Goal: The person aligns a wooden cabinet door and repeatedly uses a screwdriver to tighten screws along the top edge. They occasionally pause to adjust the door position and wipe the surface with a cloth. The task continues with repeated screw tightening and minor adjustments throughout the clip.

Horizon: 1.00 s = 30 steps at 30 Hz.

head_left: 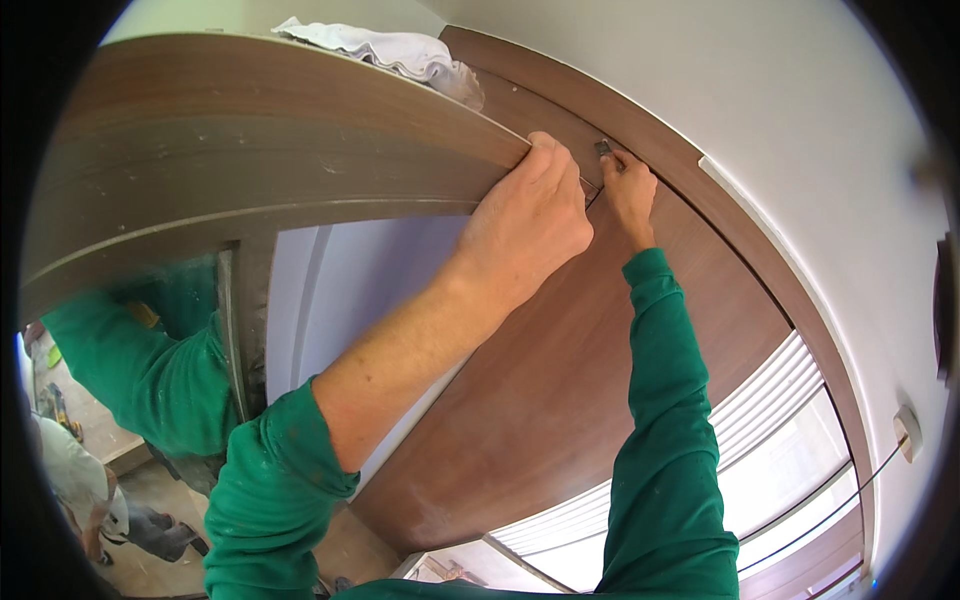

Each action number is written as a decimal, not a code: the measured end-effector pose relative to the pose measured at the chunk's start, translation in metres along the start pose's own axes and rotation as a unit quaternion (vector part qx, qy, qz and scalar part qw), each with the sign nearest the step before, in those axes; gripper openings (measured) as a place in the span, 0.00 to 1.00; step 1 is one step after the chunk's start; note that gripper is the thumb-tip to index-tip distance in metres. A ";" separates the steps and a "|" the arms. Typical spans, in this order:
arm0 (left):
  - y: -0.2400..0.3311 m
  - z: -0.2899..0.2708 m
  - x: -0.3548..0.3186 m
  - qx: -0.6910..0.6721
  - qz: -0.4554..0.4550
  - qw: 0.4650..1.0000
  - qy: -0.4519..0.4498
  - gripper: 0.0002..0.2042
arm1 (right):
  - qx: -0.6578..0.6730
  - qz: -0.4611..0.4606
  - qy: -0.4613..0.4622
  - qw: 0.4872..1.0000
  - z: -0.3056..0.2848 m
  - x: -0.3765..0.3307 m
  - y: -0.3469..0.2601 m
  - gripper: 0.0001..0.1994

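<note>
My left hand (530, 220) is closed over the edge of a brown wood-grain panel (250, 120), its fingers curled on top near the panel's end. Further right and higher, my right hand (632, 195) pinches a small grey piece (602, 148), possibly metal, against the brown wooden frame (560, 112) by the ceiling. What kind of piece it is I cannot make out. Just below that hand spreads a large reddish-brown wooden panel (560, 360). Both my forearms come up in green sleeves, the left one pushed back.
A crumpled white cloth (400, 50) lies on top of the brown panel. At the lower left a person in a white top (75, 470) bends low, near a yellow-and-black tool (62, 410). A green sleeve shows in a shiny surface (180, 290). White slats (770, 400) and a cable stand right.
</note>
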<state>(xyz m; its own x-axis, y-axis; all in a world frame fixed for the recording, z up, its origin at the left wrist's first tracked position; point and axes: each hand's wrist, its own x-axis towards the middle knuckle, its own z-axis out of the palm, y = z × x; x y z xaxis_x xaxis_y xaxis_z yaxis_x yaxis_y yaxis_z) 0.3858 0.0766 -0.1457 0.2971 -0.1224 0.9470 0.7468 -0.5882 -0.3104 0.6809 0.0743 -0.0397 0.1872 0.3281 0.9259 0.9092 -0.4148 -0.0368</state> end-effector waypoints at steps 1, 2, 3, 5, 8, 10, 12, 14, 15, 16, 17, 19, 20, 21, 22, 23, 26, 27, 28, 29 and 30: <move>0.000 0.000 0.000 -0.003 0.006 1.000 0.000 0.15 | 0.002 -0.003 0.011 1.000 0.000 -0.001 0.002 0.18; -0.001 0.000 0.000 -0.001 0.006 1.000 0.003 0.15 | -0.004 0.003 -0.002 1.000 -0.001 0.003 0.003 0.18; -0.001 0.000 -0.001 0.000 0.006 1.000 0.003 0.15 | -0.009 0.010 -0.019 1.000 -0.005 0.005 0.000 0.18; -0.002 -0.001 -0.002 0.005 0.006 1.000 -0.005 0.15 | -0.029 0.022 -0.059 0.998 -0.013 0.012 -0.009 0.17; -0.002 -0.003 -0.002 0.007 0.003 1.000 -0.012 0.14 | -0.076 0.034 -0.117 0.990 -0.028 0.031 -0.022 0.16; -0.001 -0.002 -0.002 0.013 -0.002 1.000 0.006 0.14 | -0.098 0.034 -0.142 0.984 -0.034 0.041 -0.024 0.14; -0.001 -0.003 -0.002 0.012 -0.003 1.000 0.012 0.13 | -0.122 0.036 -0.142 0.982 -0.037 0.049 -0.027 0.13; -0.001 -0.004 -0.002 0.011 0.001 1.000 0.007 0.12 | -0.134 0.042 -0.166 0.976 -0.040 0.059 -0.030 0.12; -0.001 -0.005 -0.002 0.011 0.003 1.000 -0.002 0.12 | -0.135 0.046 -0.191 0.971 -0.044 0.065 -0.033 0.11; -0.002 -0.006 -0.002 0.012 0.005 1.000 -0.011 0.12 | -0.136 0.050 -0.215 0.966 -0.046 0.070 -0.036 0.11; -0.001 -0.005 -0.003 0.012 0.002 1.000 0.000 0.11 | -0.142 0.048 -0.226 0.963 -0.048 0.073 -0.039 0.11; 0.000 0.001 -0.003 0.011 -0.006 1.000 0.026 0.10 | -0.156 0.044 -0.246 0.956 -0.051 0.080 -0.043 0.10; 0.000 0.003 -0.002 0.005 -0.006 1.000 0.024 0.10 | -0.161 0.042 -0.252 0.953 -0.051 0.084 -0.046 0.10; 0.002 0.003 -0.001 -0.004 -0.005 1.000 0.024 0.09 | -0.168 0.043 -0.258 0.951 -0.053 0.087 -0.046 0.10; 0.003 0.004 -0.001 -0.013 -0.004 1.000 0.023 0.09 | -0.175 0.043 -0.264 0.948 -0.054 0.089 -0.045 0.10; 0.004 0.004 -0.001 -0.007 -0.003 1.000 0.022 0.09 | -0.189 0.035 -0.268 0.944 -0.055 0.092 -0.046 0.10; 0.003 0.002 -0.001 0.007 -0.004 1.000 0.018 0.08 | -0.222 0.013 -0.276 0.935 -0.057 0.095 -0.056 0.08; 0.002 0.001 -0.001 0.009 -0.006 1.000 0.017 0.07 | -0.228 0.007 -0.276 0.934 -0.057 0.095 -0.063 0.08; 0.002 0.001 -0.001 0.011 -0.008 1.000 0.015 0.07 | -0.234 0.002 -0.276 0.932 -0.057 0.095 -0.070 0.07; 0.001 0.001 -0.001 0.015 -0.004 1.000 0.011 0.07 | -0.230 -0.008 -0.282 0.931 -0.058 0.096 -0.077 0.07; 0.001 0.002 -0.002 0.016 0.000 1.000 0.007 0.06 | -0.228 -0.016 -0.288 0.930 -0.059 0.096 -0.082 0.07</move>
<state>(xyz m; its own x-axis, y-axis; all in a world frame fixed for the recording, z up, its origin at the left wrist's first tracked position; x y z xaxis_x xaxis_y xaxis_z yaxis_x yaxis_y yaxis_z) 0.3869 0.0779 -0.1477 0.2884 -0.1335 0.9482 0.7662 -0.5617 -0.3121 0.6028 0.0896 0.0744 0.4505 0.6919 0.5642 0.6901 -0.6708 0.2716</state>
